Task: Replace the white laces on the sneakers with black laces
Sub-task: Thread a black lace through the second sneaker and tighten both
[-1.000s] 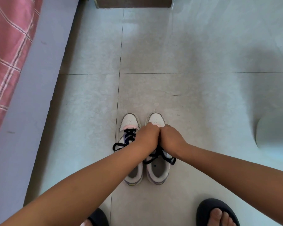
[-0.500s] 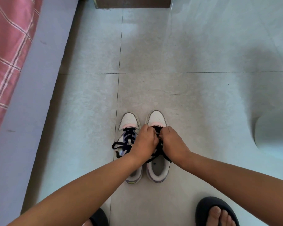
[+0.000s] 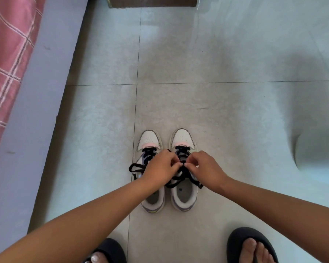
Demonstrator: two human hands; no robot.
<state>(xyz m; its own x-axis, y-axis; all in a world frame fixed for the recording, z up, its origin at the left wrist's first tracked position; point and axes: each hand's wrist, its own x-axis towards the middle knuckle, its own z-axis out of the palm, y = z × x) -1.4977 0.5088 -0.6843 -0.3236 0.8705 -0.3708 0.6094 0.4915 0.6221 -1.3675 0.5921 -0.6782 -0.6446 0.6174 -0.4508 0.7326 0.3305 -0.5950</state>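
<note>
Two white sneakers stand side by side on the tiled floor, toes pointing away from me. The left sneaker (image 3: 149,138) carries a black lace (image 3: 136,167) with loose loops hanging off its left side. The right sneaker (image 3: 182,137) is threaded with a black lace (image 3: 180,180) whose ends trail over its opening. My left hand (image 3: 160,168) and my right hand (image 3: 203,168) meet over the right sneaker's tongue, each pinching that lace with curled fingers. The knot area is hidden between my fingertips.
A bed edge (image 3: 36,103) with a pink checked cover (image 3: 6,59) runs along the left. My feet in black slippers (image 3: 249,243) stand at the bottom. A pale rounded object (image 3: 319,156) sits at the right, and a brown furniture base (image 3: 152,1) at the top.
My hands have moved a little toward me and parted slightly, uncovering the upper lacing of the right sneaker. Both sneakers stay in place.
</note>
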